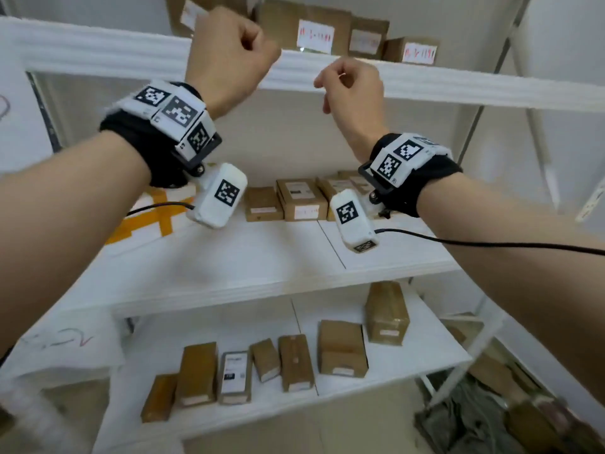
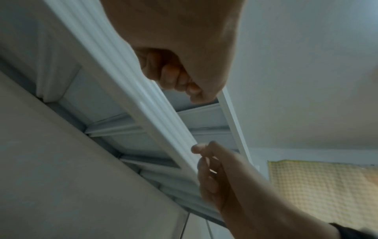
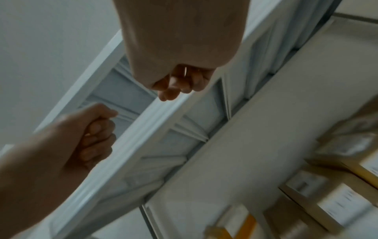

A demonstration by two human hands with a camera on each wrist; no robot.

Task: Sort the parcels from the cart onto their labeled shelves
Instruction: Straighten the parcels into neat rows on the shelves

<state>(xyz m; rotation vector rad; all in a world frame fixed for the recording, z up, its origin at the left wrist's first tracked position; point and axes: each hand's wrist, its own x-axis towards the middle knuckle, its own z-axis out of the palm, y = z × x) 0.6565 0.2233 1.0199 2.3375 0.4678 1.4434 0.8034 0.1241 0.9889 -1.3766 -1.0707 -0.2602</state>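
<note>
Both hands are raised in front of the top shelf's white front edge (image 1: 98, 52). My left hand (image 1: 235, 50) is a closed fist with nothing in it; the right wrist view shows its fingers (image 3: 96, 134) curled tight. My right hand (image 1: 350, 83) is just right of it and a little lower, fingers curled into the palm (image 3: 180, 84), also empty. Brown parcels with white labels (image 1: 314, 31) stand on the top shelf behind the hands. More brown parcels (image 1: 301, 198) sit at the back of the middle shelf (image 1: 245, 257), and several (image 1: 340, 348) lie on the lower shelf.
A white package with orange tape (image 1: 154, 217) lies at the middle shelf's left. The rack's right upright (image 1: 484, 116) slants past my right forearm. A grey-green cloth heap (image 1: 474, 417) lies on the floor at lower right. Cables trail from both wrist cameras.
</note>
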